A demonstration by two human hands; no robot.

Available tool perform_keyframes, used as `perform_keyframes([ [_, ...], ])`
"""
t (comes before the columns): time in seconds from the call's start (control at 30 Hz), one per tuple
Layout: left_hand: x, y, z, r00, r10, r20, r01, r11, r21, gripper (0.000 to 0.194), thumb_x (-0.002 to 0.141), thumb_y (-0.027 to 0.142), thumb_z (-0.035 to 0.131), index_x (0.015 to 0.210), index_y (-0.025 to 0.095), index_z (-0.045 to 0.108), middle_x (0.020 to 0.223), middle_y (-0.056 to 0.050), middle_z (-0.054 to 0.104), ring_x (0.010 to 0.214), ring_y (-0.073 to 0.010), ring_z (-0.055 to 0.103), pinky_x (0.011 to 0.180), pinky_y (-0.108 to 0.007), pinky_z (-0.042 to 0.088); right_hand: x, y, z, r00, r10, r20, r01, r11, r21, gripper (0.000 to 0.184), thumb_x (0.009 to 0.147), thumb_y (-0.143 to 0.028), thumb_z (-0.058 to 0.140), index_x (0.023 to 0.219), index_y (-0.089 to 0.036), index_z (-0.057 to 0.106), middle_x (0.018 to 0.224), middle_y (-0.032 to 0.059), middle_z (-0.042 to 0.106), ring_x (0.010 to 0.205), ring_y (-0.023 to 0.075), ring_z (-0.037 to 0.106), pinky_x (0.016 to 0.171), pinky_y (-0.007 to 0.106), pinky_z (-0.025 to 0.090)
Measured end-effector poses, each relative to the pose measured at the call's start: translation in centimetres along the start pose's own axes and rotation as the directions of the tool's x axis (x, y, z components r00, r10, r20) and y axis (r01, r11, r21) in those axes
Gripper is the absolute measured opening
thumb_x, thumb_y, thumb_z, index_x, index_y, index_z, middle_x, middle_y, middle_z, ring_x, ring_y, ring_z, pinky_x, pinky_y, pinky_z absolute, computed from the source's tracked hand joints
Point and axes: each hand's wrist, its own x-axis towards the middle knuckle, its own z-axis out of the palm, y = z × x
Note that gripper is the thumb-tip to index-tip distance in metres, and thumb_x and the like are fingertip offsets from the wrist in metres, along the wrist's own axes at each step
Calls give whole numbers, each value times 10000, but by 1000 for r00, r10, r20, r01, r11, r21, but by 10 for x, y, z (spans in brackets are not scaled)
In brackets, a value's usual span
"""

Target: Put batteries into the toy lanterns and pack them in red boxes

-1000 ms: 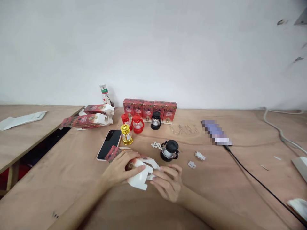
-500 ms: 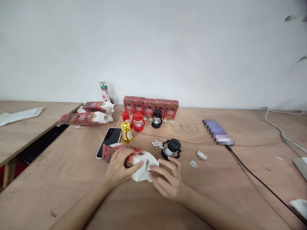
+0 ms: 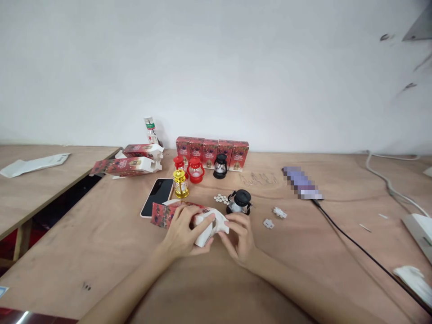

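A red printed cardboard box (image 3: 163, 215) lies on its side, its white flaps at the right end. My left hand (image 3: 184, 231) wraps over the box's body, thumb pressed on the white end. At that end my right hand (image 3: 240, 238) pinches a white flap between thumb and fingers. Just behind my right hand stands a black mini lantern (image 3: 240, 201). Round white discs (image 3: 221, 198) lie in a cluster beside it. A gold mini lantern (image 3: 181, 185) stands behind the box, next to a phone (image 3: 157, 198).
Several closed red boxes (image 3: 209, 153) stand in a row at the back, with red lanterns (image 3: 195, 170) and another black lantern (image 3: 220, 166) before them. Unfolded boxes (image 3: 124, 166) lie left. Small white parts (image 3: 280, 212), thin wire pieces (image 3: 258, 179) and a cabled phone (image 3: 301, 182) lie right.
My right hand has closed from spread fingers into a pinch on the white flap. The left hand has curled further round the box's end. The view has shifted slightly.
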Motion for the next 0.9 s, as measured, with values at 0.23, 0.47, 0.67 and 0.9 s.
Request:
perform_keyframes([
  [0.23, -2, 1, 1, 995, -41, -95, 41, 999, -1, 301, 756, 265, 547, 1043, 174, 540, 972, -115, 510, 860, -230, 543, 722, -378, 479, 2, 5, -5, 989, 31, 143, -67, 965, 253, 343, 942, -217, 382, 1283, -189, 406, 1089, 121, 571, 1012, 201, 585, 797, 350, 536],
  [0.47, -3, 9, -4, 994, -66, -92, 53, 988, -142, 277, 719, 199, 506, 992, 169, 546, 925, -106, 543, 823, -214, 555, 692, -369, 515, -3, 5, -3, 918, 219, 331, -363, 799, 479, 304, 942, -358, 445, 1220, -248, 503, 1121, 106, 590, 1053, 207, 596, 822, 342, 546],
  [0.67, -9, 10, -2, 997, -34, -75, 23, 990, -142, 287, 693, 151, 531, 976, 165, 571, 898, -98, 577, 854, -215, 573, 753, -373, 517, -4, -6, 3, 768, 339, 543, -640, 420, 643, 242, 880, -357, 582, 1096, -290, 497, 1169, 80, 565, 936, 177, 659, 709, 302, 578],
  [0.9, -15, 7, 2, 996, -42, -73, 32, 991, -131, 243, 739, 154, 524, 979, 170, 563, 885, -87, 559, 846, -212, 562, 747, -383, 519, -4, -5, 5, 747, 430, 507, -664, 427, 615, 178, 857, -367, 610, 873, -247, 481, 1012, 41, 625, 906, 162, 656, 752, 292, 565],
])
